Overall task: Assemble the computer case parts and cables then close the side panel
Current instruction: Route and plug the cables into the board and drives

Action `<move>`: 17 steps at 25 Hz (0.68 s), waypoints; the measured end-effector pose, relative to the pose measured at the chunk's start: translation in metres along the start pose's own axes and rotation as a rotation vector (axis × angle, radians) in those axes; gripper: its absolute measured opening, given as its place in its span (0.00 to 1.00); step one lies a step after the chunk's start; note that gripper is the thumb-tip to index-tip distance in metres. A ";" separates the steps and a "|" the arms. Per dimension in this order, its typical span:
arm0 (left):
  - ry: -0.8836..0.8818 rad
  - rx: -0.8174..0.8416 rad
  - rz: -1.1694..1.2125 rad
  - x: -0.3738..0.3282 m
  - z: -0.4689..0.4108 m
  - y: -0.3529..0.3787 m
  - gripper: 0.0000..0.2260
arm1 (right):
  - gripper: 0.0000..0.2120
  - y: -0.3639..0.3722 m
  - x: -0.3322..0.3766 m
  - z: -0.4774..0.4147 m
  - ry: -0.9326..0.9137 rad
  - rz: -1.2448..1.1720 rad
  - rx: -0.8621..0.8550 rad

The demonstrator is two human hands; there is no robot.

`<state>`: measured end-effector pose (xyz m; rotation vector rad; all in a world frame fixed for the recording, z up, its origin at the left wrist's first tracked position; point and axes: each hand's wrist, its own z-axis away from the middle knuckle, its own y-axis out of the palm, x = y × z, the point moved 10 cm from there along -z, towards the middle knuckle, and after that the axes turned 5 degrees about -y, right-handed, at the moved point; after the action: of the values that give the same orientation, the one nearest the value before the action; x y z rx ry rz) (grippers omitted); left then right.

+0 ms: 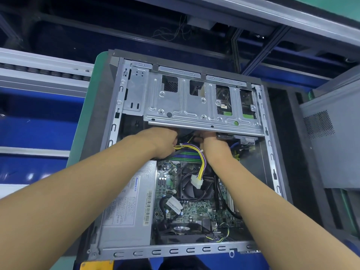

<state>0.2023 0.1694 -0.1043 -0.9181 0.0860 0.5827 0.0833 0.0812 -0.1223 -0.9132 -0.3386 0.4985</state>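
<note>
An open computer case [271, 158] lies on its side before me, its motherboard [194, 207] and black CPU fan [195, 187] exposed. A silver drive cage [175, 102] spans its far half. My left hand [159, 142] reaches under the cage's near edge, and its fingers curl around a yellow, purple and black cable bundle [196, 151]. The bundle ends in a white connector [196, 181] lying loose over the fan. My right hand [212, 143] is also tucked under the cage edge, with its fingertips hidden. A grey power supply [126, 203] fills the case's left side.
A grey side panel [331, 143] with a vent grille stands to the right of the case. The case rests on a green mat [87, 117]. Blue bins [39, 133] and aluminium rails [39, 75] lie to the left. A yellow object [96, 266] sits at the near edge.
</note>
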 end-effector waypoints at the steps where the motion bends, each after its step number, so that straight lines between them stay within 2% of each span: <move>1: -0.006 0.009 0.001 0.001 0.000 0.000 0.07 | 0.15 -0.001 0.002 0.001 -0.003 0.014 -0.002; 3: -0.017 0.028 0.007 0.001 0.001 0.000 0.06 | 0.13 0.000 0.003 0.003 -0.027 0.023 -0.006; 5: -0.019 0.022 0.008 0.002 0.004 -0.003 0.05 | 0.02 -0.002 0.005 0.006 -0.053 -0.017 -0.028; 6: -0.022 0.011 0.004 0.002 0.005 -0.005 0.05 | 0.04 -0.004 0.007 0.007 -0.071 -0.039 -0.055; 8: -0.028 0.002 0.014 0.003 0.009 -0.008 0.09 | 0.15 -0.010 0.009 0.009 -0.089 -0.065 -0.097; 9: -0.025 0.019 0.052 0.003 0.011 -0.007 0.11 | 0.18 -0.011 0.009 0.009 -0.094 -0.073 -0.122; 12: 0.028 0.146 0.159 -0.003 0.020 0.004 0.15 | 0.19 -0.013 0.009 0.011 -0.078 -0.097 -0.122; 14: 0.088 0.196 0.190 -0.009 0.024 0.008 0.13 | 0.21 -0.011 0.010 0.011 -0.080 -0.156 -0.101; 17: 0.172 0.185 0.217 -0.017 0.029 0.002 0.09 | 0.22 -0.012 0.011 0.015 -0.093 -0.166 -0.082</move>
<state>0.1818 0.1848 -0.0827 -0.7822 0.3925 0.6833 0.0886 0.0909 -0.1033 -0.9340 -0.5182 0.3769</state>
